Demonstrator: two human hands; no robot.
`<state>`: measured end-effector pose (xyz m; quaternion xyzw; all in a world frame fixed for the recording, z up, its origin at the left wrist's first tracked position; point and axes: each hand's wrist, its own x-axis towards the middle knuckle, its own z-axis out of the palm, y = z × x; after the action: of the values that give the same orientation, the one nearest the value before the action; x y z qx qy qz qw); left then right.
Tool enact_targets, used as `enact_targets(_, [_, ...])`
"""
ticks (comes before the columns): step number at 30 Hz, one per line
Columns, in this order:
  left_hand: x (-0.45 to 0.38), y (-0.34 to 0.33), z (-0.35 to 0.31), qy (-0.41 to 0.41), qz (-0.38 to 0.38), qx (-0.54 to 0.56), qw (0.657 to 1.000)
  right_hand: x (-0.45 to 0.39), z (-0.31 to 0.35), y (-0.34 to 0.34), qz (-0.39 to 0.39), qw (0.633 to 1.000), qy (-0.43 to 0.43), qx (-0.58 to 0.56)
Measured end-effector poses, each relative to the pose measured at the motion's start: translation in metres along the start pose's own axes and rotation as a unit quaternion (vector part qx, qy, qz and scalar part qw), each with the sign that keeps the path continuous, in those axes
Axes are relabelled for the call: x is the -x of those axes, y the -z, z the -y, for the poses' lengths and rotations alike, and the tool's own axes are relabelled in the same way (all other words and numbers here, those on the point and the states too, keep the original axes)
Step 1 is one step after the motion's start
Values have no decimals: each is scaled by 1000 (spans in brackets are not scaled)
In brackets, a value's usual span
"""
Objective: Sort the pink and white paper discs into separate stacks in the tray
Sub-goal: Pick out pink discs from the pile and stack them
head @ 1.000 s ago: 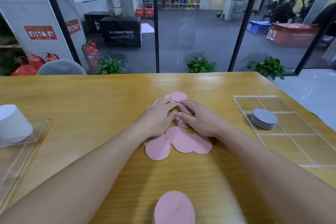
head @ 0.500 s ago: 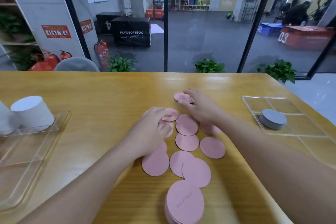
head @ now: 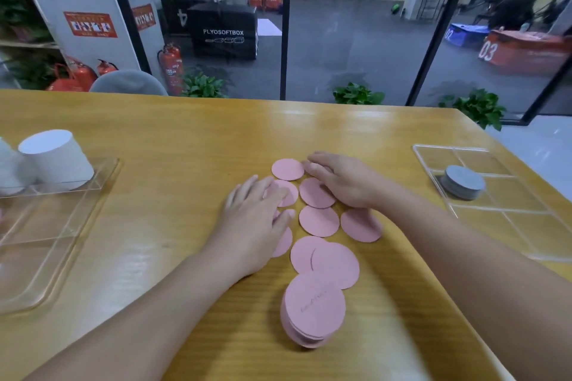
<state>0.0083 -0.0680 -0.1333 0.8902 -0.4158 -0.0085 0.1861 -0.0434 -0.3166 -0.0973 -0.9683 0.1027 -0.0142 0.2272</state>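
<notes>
— Hands first: the left hand (head: 257, 223) lies flat, palm down, fingers straight and spread over a couple of the loose pink discs (head: 318, 221) in the middle of the table (head: 185, 139). It grips nothing.

— And the right hand (head: 343, 182)?

— Flat too, fingers stretched toward the far side, resting on one disc with its fingertips just beside the farthest disc (head: 288, 169). Nothing pinched there either.

— Where are the rest of the pinks?

— Spread singly between and below the two hands, some overlapping. Nearer the person stands a pink stack (head: 312, 311), a little askew, with faint writing on its top disc; two overlapping loose discs touch its far edge.

— Any whites?

— A tall white stack (head: 57, 158) stands in the far corner of the clear tray (head: 62, 241) at the left side of the table, with another white stack beside it at the frame's edge, partly cut off.

— And on the right?

— A clear divided tray (head: 501, 213), well apart from the pinks, with a low grey stack (head: 462, 181) in one of its compartments.

— Beyond the table?

— Glass panels, potted plants (head: 357, 93), red fire extinguishers (head: 171, 66) and a black box (head: 224, 31) lettered PLYOSOFTBOX.
</notes>
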Motion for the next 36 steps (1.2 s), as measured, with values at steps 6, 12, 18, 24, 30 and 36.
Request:
enact_targets(6, [5,18,-5,-39,-70,173,982,87,13,17,-98,995,-7,-10])
enact_targets(12, [25,41,-10,-130,59,202,969,142,23,3,-58,995,45,-65])
enact_targets(18, [25,38,-5,-144,119,120,975,149,15,3,19,998,53,-1])
enact_targets(24, [28,39,-13,-135,81,89,984,147,17,-1,19,998,59,1])
enact_targets(30, [35,42,-21,-147,82,85,982,148,20,-3,5,998,58,2])
enact_targets(36, [36,43,-23,-130,111,97,981,151,21,-2,0,992,7,-123])
